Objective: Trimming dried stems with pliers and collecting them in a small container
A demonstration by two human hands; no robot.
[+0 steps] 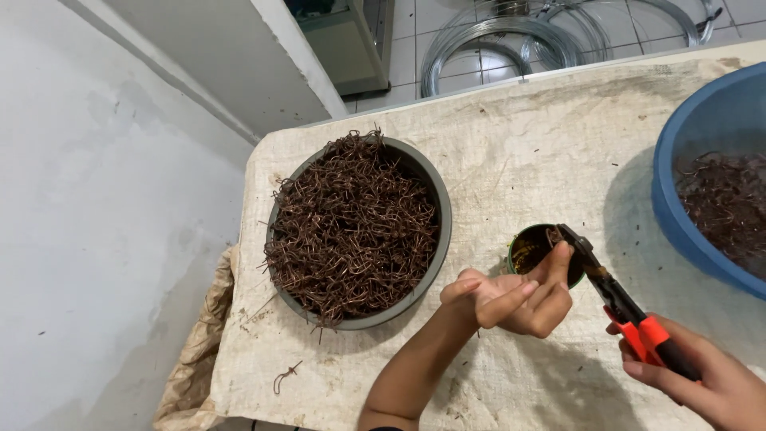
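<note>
My right hand (702,379) grips the orange and black handles of a pair of pliers (614,299). Their black jaws (568,237) reach over a small green can (527,249) and pinch a brown wire piece. My left hand (515,297) is palm up beside the can, its fingertips touching the wire piece at the jaws. A grey bowl (435,255) heaped with brown bent wire pieces (351,227) stands left of my left hand.
A blue basin (678,207) with more brown wire pieces sits at the right edge. A pale sackcloth (527,136) covers the table. One loose wire piece (286,377) lies near the front left corner. Coils of grey wire (511,40) lie on the tiled floor beyond.
</note>
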